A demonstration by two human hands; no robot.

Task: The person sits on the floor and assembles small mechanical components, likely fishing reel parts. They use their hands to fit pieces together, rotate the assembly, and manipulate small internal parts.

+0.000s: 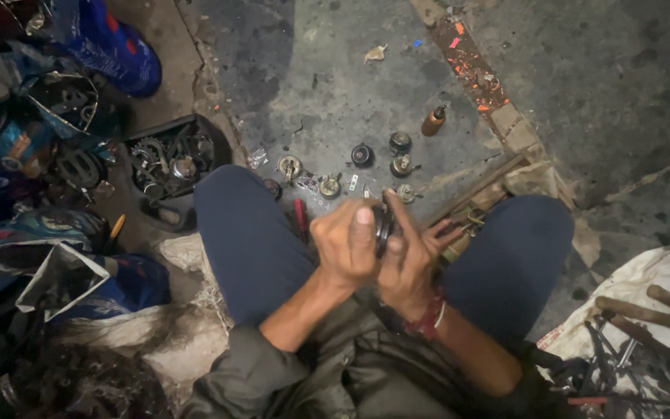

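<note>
The person sits cross-legged on a stained concrete floor (335, 85), dark trouser knees spread to either side, and both hands meet in front of the lap between them. Beyond the hands, farther from the body, small round metal parts (362, 155) lie scattered on the floor, with a small brown bottle (433, 121) farther off and to the right of them. Well to the left of the hands a black tray (166, 164) holds gears and other parts; well to the right, on a pale cloth, lie dark rod-like tools (645, 318). A red-handled tool (301, 219) lies just left of the left hand, beside the knee. The left hand (344, 247) and right hand (416, 260) are pressed toward each other, palms facing, closed on a dark disc-shaped part (382, 227) held between them. The disc stands on edge, its flat faces turned toward the two palms and its rim running up and away from the body; both hands touch it, neither plainly nearer. The left thumb points up beside the rim; the right fingers (447, 231) stretch past it toward the floor.
</note>
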